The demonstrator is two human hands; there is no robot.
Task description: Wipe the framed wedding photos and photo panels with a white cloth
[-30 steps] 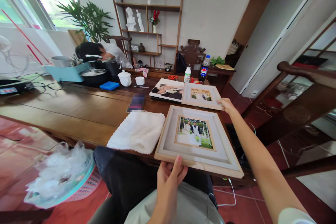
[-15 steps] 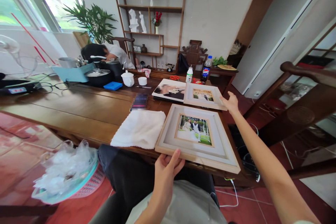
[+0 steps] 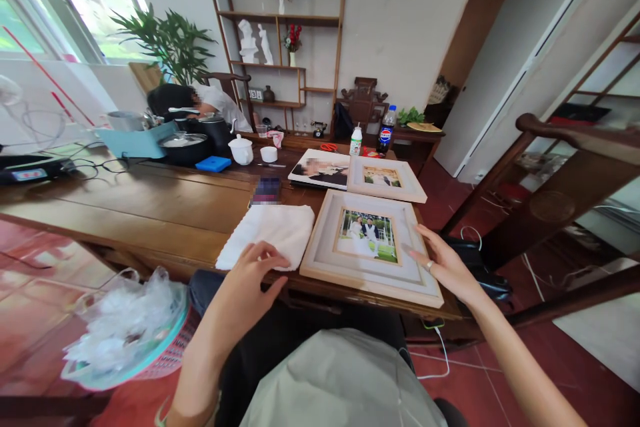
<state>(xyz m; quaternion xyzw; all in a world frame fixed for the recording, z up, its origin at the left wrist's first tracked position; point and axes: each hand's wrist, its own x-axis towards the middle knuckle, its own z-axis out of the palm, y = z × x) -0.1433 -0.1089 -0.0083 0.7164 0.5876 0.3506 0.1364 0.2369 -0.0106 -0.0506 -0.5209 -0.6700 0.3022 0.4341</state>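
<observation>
Lying flat near the front edge of the table (image 3: 175,213), at the centre of the frame, the large picture frame (image 3: 370,247) has the right hand (image 3: 447,267) open on its right border, fingers spread, gripping nothing. The left hand (image 3: 247,283), open and empty, is at the near edge of the white towel (image 3: 270,233) just left of it. A smaller picture frame (image 3: 385,178) lies behind.

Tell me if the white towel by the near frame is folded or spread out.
Folded. The white towel lies as a thick rectangle with a rounded, doubled edge; the left hand touches its near edge.
</observation>
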